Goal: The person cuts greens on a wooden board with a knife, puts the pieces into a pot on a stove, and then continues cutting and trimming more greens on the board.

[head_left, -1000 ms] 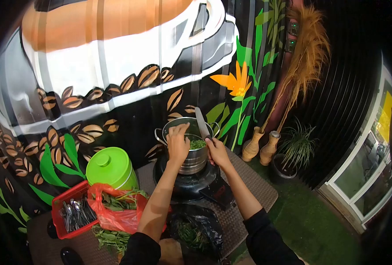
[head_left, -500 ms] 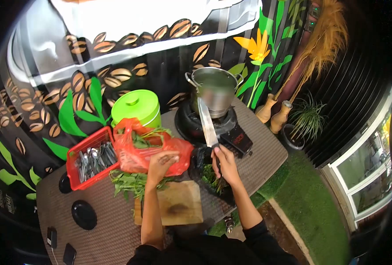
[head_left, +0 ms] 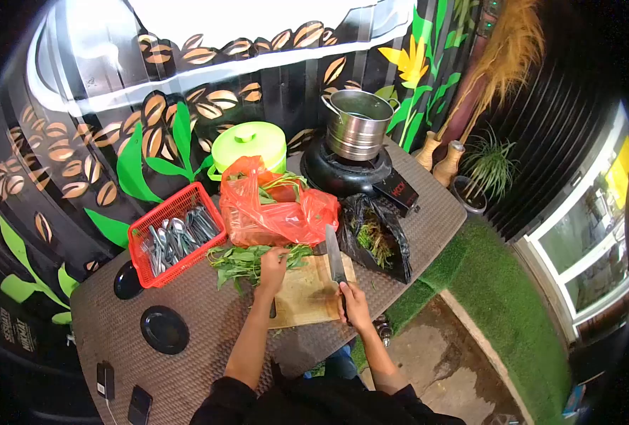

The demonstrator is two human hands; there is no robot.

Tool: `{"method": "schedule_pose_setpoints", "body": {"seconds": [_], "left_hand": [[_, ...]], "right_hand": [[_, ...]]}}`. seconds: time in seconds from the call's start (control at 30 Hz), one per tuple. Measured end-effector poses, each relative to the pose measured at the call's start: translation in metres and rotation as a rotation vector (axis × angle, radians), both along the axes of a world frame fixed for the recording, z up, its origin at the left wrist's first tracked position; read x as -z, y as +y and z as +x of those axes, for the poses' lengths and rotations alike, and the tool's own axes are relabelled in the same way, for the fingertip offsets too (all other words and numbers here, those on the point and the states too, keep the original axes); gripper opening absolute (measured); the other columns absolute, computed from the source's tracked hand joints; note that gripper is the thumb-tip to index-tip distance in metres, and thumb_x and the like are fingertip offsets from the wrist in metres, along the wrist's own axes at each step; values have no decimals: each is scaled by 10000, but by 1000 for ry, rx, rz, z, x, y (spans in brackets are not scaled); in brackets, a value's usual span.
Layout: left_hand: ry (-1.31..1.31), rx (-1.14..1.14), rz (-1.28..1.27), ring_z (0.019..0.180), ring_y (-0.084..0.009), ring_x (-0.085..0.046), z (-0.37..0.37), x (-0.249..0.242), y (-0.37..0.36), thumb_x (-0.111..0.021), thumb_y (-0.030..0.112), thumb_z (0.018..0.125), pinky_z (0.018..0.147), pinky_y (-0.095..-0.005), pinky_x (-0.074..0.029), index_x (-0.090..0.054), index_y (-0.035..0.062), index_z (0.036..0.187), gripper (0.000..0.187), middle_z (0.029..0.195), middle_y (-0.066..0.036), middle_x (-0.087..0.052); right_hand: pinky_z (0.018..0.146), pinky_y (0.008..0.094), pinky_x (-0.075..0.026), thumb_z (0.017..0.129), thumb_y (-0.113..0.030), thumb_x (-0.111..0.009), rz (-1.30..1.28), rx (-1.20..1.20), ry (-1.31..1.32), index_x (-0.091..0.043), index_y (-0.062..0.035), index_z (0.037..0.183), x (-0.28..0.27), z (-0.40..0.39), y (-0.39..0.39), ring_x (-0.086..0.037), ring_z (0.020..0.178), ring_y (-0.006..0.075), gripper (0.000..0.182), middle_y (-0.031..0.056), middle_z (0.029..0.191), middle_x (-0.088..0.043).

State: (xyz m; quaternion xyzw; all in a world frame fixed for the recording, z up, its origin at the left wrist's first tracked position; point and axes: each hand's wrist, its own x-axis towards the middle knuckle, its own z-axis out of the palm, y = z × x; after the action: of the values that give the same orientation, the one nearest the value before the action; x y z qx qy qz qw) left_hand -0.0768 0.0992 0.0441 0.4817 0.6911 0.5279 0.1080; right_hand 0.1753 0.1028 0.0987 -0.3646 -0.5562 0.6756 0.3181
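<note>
My right hand [head_left: 355,306] is wrapped round the black handle of a kitchen knife [head_left: 334,256], its broad blade pointing up and away over the right part of the cutting board. My left hand [head_left: 273,270] has its fingers curled on the leafy greens [head_left: 238,263], which lie along the far left edge of the wooden cutting board [head_left: 307,301]. Beyond the greens sits a red plastic bag [head_left: 275,219] with more leaves in it. An open black plastic bag [head_left: 392,244] holding green trimmings stands to the right of the board.
A red basket of cutlery [head_left: 180,237] stands at left, near a round black lid-like disc [head_left: 164,330]. Behind are a lime-green lidded pot [head_left: 249,147] and a steel pot [head_left: 357,131] on a black stove [head_left: 343,173]. Two phone-like devices lie at the near-left edge.
My left hand has come down from beside the red bag, its open fingers now closing on the greens. The knife has moved from over the black bag toward the board. The view has shifted.
</note>
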Motion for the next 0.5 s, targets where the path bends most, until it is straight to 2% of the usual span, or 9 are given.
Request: {"method": "schedule_pose_setpoints", "body": {"seconds": [0.07, 0.1, 0.17, 0.3, 0.37, 0.5], "left_hand": [[168, -76, -100, 882, -321, -613, -1, 5, 11, -633, 3, 744, 802, -363, -486, -666, -15, 909, 170, 911, -174, -637], [170, -66, -95, 882, -321, -613, -1, 6, 13, -633, 3, 744, 802, -363, -486, -666, -15, 909, 170, 911, -174, -637], [236, -64, -248, 919, -336, -582, -2, 9, 17, -611, 4, 718, 782, -404, -477, -661, 5, 868, 159, 866, -179, -630], [243, -24, -235, 904, -335, -571, -9, 18, 22, -584, -12, 701, 779, -411, -464, -650, 15, 847, 163, 865, -185, -618], [283, 67, -215, 869, -341, -563, -12, 15, 23, -550, -33, 694, 792, -413, -451, -636, 6, 830, 165, 887, -189, -607], [333, 6, -117, 846, -346, -556, -11, 5, 17, -574, -30, 694, 808, -409, -435, -622, -6, 830, 146, 884, -187, -596]], "right_hand": [[315, 250, -297, 977, -304, -391, -2, 44, -42, -480, -26, 810, 3, 3, -14, -363, 293, 123, 337, 38, 441, -423], [315, 250, -297, 977, -304, -391, 1, 53, -40, -480, -26, 810, 2, 5, -20, -363, 293, 123, 337, 38, 441, -423], [317, 252, -298, 978, -297, -387, -14, 74, -69, -473, -23, 814, 1, 8, -30, -368, 294, 125, 331, 40, 442, -424], [319, 257, -298, 977, -296, -388, -30, 69, -53, -464, -24, 818, 8, 15, -39, -369, 295, 127, 325, 43, 445, -426], [319, 256, -300, 974, -308, -395, -29, 55, -85, -458, -27, 823, 12, 16, -40, -370, 296, 127, 325, 47, 448, -431], [301, 263, -290, 965, -342, -414, -28, 5, -133, -460, -28, 802, 17, 14, -40, -373, 283, 125, 357, 37, 433, -417]]}}
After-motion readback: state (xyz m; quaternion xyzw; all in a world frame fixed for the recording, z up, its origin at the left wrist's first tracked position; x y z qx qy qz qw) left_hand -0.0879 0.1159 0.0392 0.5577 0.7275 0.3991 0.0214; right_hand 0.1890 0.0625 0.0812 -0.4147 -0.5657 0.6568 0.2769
